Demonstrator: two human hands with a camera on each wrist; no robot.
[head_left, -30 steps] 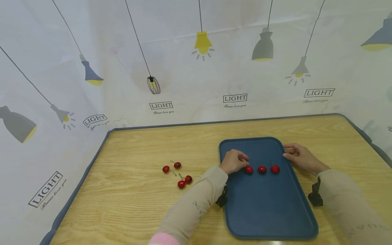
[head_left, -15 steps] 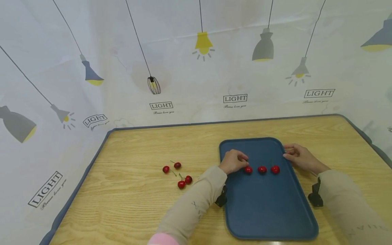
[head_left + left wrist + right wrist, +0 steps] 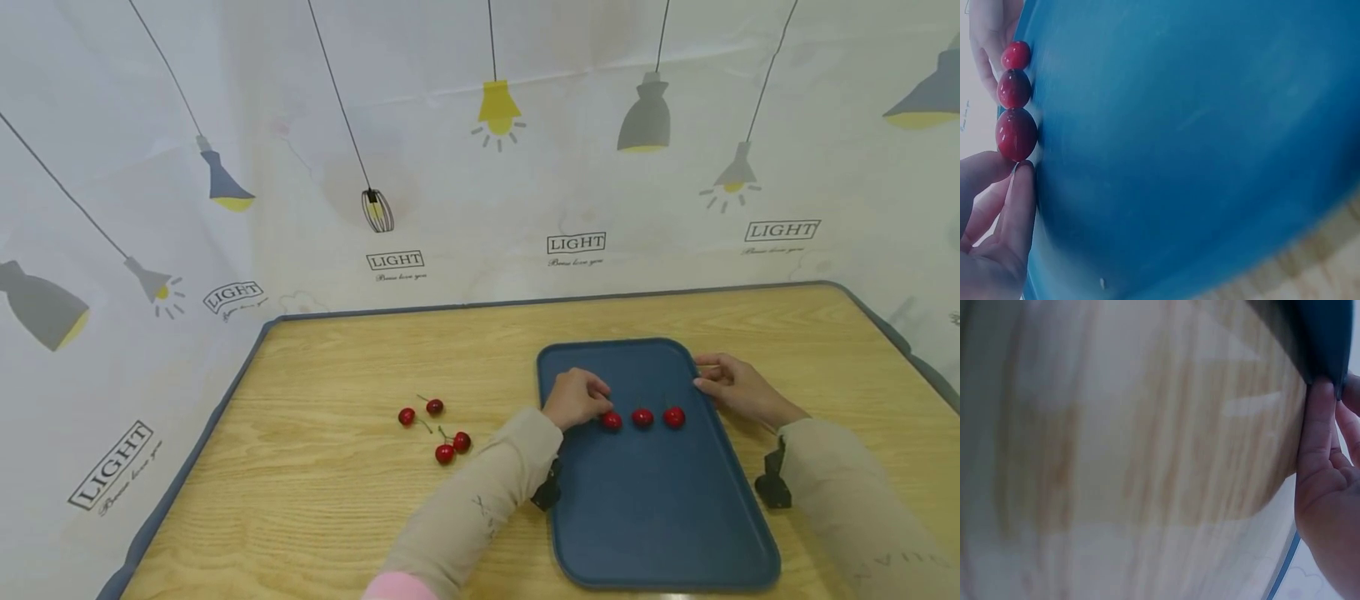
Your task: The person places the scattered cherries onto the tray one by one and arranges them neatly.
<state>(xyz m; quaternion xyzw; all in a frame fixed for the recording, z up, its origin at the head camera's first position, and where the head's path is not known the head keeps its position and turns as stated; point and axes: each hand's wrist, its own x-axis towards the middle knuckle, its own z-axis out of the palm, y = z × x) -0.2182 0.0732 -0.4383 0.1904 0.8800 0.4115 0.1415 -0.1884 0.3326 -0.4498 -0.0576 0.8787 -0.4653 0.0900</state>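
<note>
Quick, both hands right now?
Left hand: closed, pinching the leftmost round red cherry on the dark blue rectangular tray.
Right hand: closed, gripping the tray's edge.

I have both arms reaching forward, covered to the wrists by sleeves (image 3: 465, 517). My left arm (image 3: 491, 479) goes up and to the right, and its left hand (image 3: 576, 398) has curled fingers, with the tips brought near together in a pinch. My right arm (image 3: 851, 483) goes up and to the left. Its right hand (image 3: 742, 392) points toward the left one, thumb and fingers also in a pinch. The two hands are well apart.
</note>
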